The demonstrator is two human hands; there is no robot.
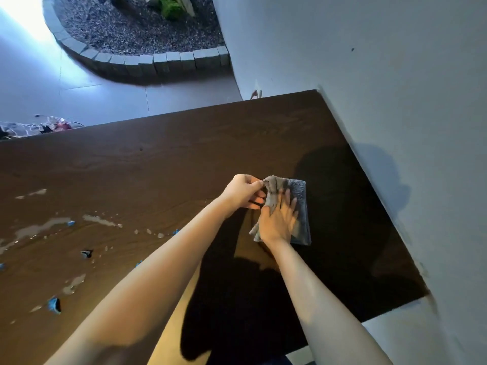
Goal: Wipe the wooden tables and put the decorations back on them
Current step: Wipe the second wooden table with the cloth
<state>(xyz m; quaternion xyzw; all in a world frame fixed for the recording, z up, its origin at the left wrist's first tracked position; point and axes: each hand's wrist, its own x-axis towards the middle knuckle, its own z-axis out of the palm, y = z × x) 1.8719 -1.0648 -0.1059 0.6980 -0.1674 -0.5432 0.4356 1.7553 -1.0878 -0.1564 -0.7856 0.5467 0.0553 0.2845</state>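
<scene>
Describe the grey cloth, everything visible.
The grey cloth looks like terry towelling, folded roughly into a rectangle and lying flat on the dark wooden table near the wall-side end. Its left part is paler and rumpled, the right part darker and smoother. The right hand presses flat on it with fingers spread; the left hand pinches its upper left corner between the fingers, lifting that edge slightly. Whether it is damp cannot be told.

home interior | wooden table | stone-edged gravel planter | tiled floor
</scene>
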